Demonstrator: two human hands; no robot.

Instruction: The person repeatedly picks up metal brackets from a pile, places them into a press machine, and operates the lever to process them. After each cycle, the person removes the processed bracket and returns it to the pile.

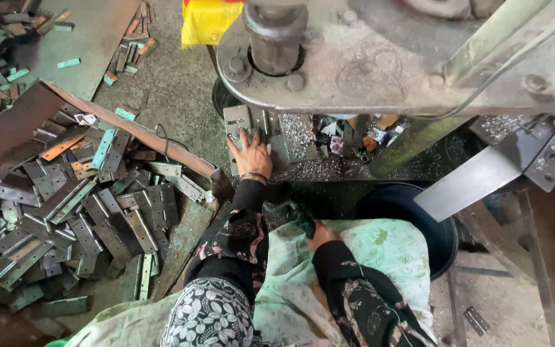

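While the left hand (250, 156) presses flat on a stiff, thin metal plate (237, 122) under the press (380, 58), best gripped by its edges, the right hand (321, 235) closes on green cloth (380, 250).

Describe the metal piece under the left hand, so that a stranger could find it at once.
Start at the big grey press. Below its round ram lies a bed strewn with shiny chips, where the left hand presses a flat grey hinge plate. Unlike the heaped hinges in the tray at left, it lies alone on the bed.
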